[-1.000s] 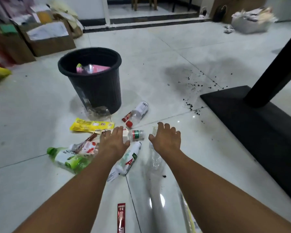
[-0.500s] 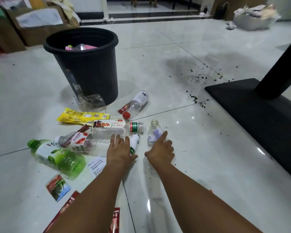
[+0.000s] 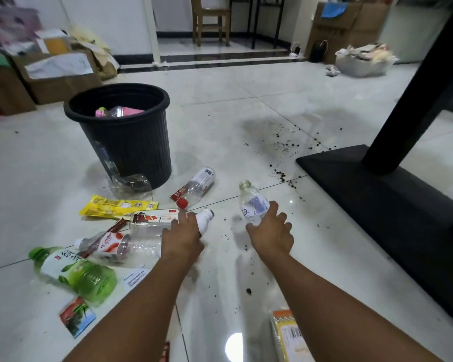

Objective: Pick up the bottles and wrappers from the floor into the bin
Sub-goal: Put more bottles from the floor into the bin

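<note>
Glossy white floor tiles (image 3: 246,100), litter strewn before the ribbed black plastic bin (image 3: 131,145): the pick-up has begun.
Merely reaching a moment ago, the right hand (image 3: 271,235) now curls round the small clear blue-labelled plastic bottle (image 3: 253,205), raised right of the bin. The left hand (image 3: 182,237) wraps the white plastic bottle (image 3: 204,218) before it. Binning likely follows.

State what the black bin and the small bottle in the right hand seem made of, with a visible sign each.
Black bin: probably moulded plastic, matte; ribbed wall, rolled rim. Small bottle: clear and glossy, plastic or glass, cannot tell; the floor shows through it.
</note>
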Action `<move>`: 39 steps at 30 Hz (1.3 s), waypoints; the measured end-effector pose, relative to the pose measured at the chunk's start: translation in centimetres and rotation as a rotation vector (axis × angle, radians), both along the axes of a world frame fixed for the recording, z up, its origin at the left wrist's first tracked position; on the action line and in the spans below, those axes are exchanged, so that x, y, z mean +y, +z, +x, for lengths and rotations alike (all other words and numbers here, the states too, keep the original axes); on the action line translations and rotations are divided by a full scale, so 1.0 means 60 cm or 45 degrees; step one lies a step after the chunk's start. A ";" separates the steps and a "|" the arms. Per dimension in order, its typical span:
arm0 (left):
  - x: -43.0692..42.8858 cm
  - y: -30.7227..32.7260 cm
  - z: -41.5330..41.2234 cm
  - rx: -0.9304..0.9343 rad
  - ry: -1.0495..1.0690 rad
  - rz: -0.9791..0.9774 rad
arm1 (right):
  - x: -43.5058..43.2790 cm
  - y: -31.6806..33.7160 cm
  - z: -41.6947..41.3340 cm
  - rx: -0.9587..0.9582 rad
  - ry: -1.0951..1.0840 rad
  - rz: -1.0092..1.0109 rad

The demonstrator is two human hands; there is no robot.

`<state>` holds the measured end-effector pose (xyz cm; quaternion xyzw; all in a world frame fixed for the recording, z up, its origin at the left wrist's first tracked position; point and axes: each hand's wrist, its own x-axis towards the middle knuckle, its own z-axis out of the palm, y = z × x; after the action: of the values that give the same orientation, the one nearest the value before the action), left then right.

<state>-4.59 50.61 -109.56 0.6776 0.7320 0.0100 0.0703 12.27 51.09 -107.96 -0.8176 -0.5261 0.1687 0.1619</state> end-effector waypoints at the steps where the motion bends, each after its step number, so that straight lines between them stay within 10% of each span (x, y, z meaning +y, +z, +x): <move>1: 0.007 0.028 -0.004 -0.020 0.008 0.034 | 0.004 0.022 -0.002 0.008 0.019 0.036; 39: -0.121 1.453 -0.136 -0.074 0.264 0.026 | -0.091 1.446 -0.117 -0.002 0.583 0.267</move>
<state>-12.72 43.32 -22.37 0.5983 0.7957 0.0444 0.0830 5.28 45.62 -21.20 -0.6558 -0.7125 0.1450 0.2031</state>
